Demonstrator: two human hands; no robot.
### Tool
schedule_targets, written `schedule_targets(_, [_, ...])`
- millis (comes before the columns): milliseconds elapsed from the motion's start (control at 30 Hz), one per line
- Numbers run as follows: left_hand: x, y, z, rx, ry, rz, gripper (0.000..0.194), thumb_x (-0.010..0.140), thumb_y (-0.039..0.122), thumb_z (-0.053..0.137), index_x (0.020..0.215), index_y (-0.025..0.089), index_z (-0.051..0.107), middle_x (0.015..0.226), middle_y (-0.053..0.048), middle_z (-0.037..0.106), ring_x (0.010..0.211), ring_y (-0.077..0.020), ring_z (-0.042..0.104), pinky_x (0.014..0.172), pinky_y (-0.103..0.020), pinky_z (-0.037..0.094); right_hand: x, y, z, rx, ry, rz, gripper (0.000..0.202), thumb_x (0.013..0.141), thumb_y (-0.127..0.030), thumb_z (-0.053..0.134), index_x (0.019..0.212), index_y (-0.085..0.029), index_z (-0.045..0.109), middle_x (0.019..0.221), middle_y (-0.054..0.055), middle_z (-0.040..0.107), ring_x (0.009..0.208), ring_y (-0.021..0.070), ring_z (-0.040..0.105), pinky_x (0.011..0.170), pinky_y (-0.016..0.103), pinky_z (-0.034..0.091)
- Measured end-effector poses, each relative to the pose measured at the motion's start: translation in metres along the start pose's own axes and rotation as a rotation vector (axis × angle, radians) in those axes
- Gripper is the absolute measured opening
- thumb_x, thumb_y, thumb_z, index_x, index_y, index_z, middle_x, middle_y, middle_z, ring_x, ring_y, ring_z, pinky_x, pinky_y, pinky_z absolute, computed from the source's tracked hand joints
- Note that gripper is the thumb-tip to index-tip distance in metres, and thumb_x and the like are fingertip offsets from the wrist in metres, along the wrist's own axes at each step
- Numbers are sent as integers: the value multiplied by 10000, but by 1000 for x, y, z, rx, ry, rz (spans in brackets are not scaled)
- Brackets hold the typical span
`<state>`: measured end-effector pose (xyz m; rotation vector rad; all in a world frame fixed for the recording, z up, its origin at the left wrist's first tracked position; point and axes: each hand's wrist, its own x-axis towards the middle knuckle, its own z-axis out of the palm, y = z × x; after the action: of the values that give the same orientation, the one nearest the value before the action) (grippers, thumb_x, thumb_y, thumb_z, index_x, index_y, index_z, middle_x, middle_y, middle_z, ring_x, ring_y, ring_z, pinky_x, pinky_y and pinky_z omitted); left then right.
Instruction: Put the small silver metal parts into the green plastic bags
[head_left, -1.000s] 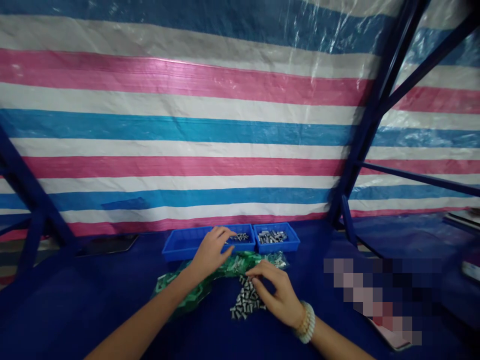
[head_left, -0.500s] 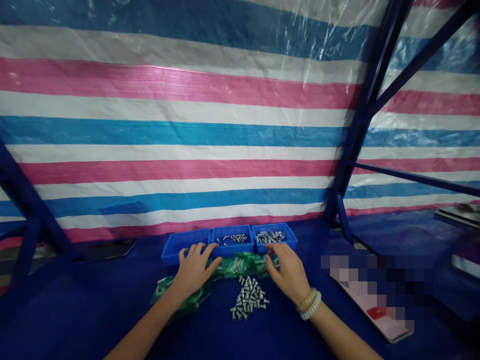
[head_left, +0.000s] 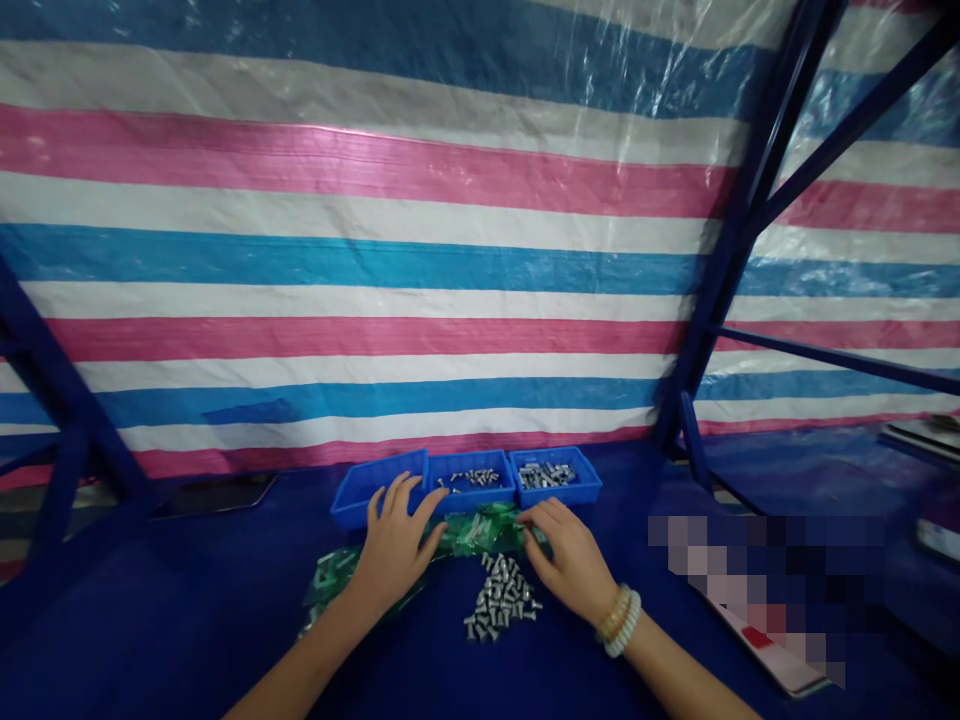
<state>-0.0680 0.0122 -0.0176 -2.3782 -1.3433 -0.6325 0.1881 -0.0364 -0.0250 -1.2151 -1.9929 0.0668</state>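
My left hand (head_left: 396, 540) is open, fingers spread, over the green plastic bags and the front of the left blue bin (head_left: 379, 485). Nothing shows in its grasp. My right hand (head_left: 568, 560) reaches from the right, thumb apart from the fingers, its fingertips at the right end of the green bags (head_left: 480, 528). Whether they touch the plastic I cannot tell. Small pale parts show inside the bags. A pile of metal screws (head_left: 501, 598) lies between my hands on the blue surface. The middle bin (head_left: 469, 500) has some small screws; the right bin (head_left: 581, 492) holds many metal pieces.
A dark flat device (head_left: 217, 495) lies at the back left. To the right is a pink phone-like object (head_left: 795, 670), partly blurred out. Blue metal posts (head_left: 720, 270) frame the bench (head_left: 187, 600). A striped plastic sheet (head_left: 375, 300) hangs behind.
My right hand has shifted slightly left along the green bags, its fingertips drawn closer to the thumb. My left hand stays spread near the left bin. The view has moved a little.
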Motion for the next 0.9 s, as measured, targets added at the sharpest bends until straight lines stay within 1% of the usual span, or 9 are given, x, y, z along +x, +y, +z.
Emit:
schedule_targets(67, [0, 2, 2, -2, 24, 3, 317, 888, 244, 506, 1195, 264, 580, 1301, -148, 488, 1292, -356, 373, 1019, -570, 269, -1, -4, 2, 8, -29, -32, 186, 846, -57, 498, 915, -183, 615, 858, 49, 640, 833, 217, 560, 793, 363, 465])
schedule_targets(133, [1, 0, 4, -46, 9, -20, 288, 889, 244, 502, 1166, 261, 579, 1253, -133, 532, 1229, -339, 448, 1013, -576, 279, -2, -8, 3, 18, -54, -58, 189, 836, -48, 504, 905, -186, 614, 845, 47, 637, 836, 219, 558, 772, 354, 469])
schedule_targets(200, [2, -4, 7, -124, -27, -47, 280, 914, 270, 471, 1184, 270, 545, 1197, -104, 578, 1155, -303, 516, 1015, -582, 279, -3, -10, 4, 31, -57, -75, 188, 835, -48, 508, 901, -189, 615, 834, 46, 635, 834, 220, 558, 760, 349, 471])
schedule_targets(300, [5, -12, 8, -232, -76, -85, 303, 951, 295, 401, 1248, 269, 459, 1140, -74, 624, 1109, -259, 560, 1056, -596, 218, -3, -11, 4, 50, -37, -85, 185, 838, -51, 508, 901, -190, 613, 831, 47, 636, 829, 220, 558, 756, 350, 471])
schedule_targets(367, [7, -18, 8, -275, -101, -117, 316, 963, 306, 370, 1268, 242, 421, 1083, -69, 649, 1080, -244, 584, 1078, -597, 180, -3, -11, 2, 56, -25, -81, 189, 838, -49, 506, 907, -189, 611, 838, 49, 637, 828, 221, 558, 764, 357, 469])
schedule_targets(467, [9, -24, 8, -297, -127, -141, 347, 967, 318, 345, 1290, 199, 391, 1032, -73, 665, 1060, -243, 602, 1085, -592, 172, -3, -10, 0, 59, -11, -70, 189, 835, -51, 507, 912, -189, 611, 844, 50, 638, 827, 222, 558, 771, 363, 467])
schedule_targets(600, [11, -34, 13, -222, -130, -120, 334, 978, 295, 310, 1281, 198, 413, 989, -67, 687, 1013, -239, 623, 1065, -579, 221, -2, -9, 0, 67, 26, -57, 182, 833, -55, 511, 911, -187, 610, 849, 53, 642, 832, 224, 563, 764, 363, 470])
schedule_targets(767, [14, -43, 22, -137, -107, -108, 273, 969, 229, 314, 1164, 221, 506, 933, -59, 707, 936, -236, 647, 986, -518, 336, -1, -3, 1, 31, 67, -25, 169, 843, -74, 502, 902, -184, 616, 838, 57, 641, 828, 228, 572, 771, 378, 483])
schedule_targets(900, [14, -42, 24, -147, -98, -110, 231, 960, 253, 362, 1128, 235, 519, 866, -47, 711, 876, -230, 663, 893, -456, 409, 2, 12, 3, -66, 142, 36, 214, 850, -108, 490, 1019, -169, 607, 916, 83, 644, 898, 249, 591, 820, 413, 503])
